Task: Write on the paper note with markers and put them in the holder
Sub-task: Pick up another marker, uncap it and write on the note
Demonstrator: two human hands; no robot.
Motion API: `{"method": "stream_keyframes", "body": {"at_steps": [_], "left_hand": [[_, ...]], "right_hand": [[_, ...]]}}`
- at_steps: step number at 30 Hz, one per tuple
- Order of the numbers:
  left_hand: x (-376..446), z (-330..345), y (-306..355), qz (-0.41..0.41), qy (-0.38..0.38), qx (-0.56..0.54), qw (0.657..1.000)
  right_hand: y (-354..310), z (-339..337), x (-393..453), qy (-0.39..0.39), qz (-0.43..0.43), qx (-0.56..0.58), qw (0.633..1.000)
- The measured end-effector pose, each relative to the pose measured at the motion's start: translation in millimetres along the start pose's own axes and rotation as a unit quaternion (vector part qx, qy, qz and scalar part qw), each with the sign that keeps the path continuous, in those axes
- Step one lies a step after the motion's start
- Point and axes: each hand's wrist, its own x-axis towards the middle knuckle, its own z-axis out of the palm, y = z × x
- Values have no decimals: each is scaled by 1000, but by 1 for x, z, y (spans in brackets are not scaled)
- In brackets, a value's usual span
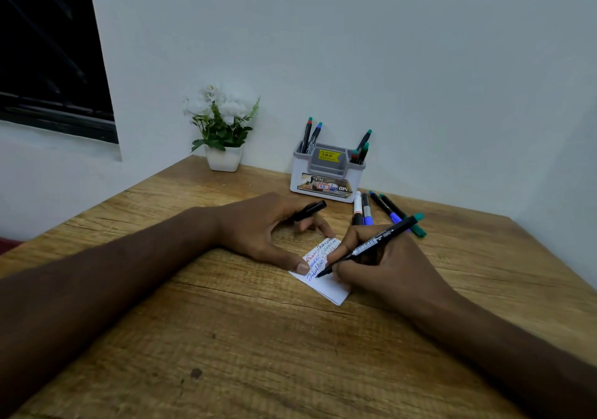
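Note:
A small white paper note lies on the wooden table, with lines of red, green and blue writing on it. My right hand grips a black marker with a green end, its tip touching the note's left part. My left hand pins the note with thumb and a fingertip, and its fingers hold a black marker cap. A grey and white holder stands behind, with several markers upright in its side slots.
Several loose markers lie on the table right of the holder, just beyond my right hand. A white pot of white flowers stands at the back left against the wall. A dark window sits at far left.

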Motion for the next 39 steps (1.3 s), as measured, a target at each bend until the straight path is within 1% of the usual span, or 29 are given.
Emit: {"method": "stream_keyframes", "body": {"at_steps": [5, 11, 20, 27, 33, 39], "left_hand": [[1, 1, -4, 3, 5, -1, 1000], [2, -1, -7, 2, -4, -2, 1000], [2, 0, -7, -4, -7, -2, 1000], [3, -1, -8, -10, -4, -2, 1000], [2, 0, -8, -12, -4, -3, 1000], [2, 0, -8, -3, 2, -5, 1000]], "right_hand": [[2, 0, -1, 8, -22, -19, 1000], [5, 2, 0, -4, -36, 17, 999], [6, 0, 0, 6, -17, 2, 1000], [5, 2, 0, -13, -35, -39, 999], [6, 2, 1, 1, -36, -35, 999], [6, 3, 0, -14, -39, -23, 999]]}}
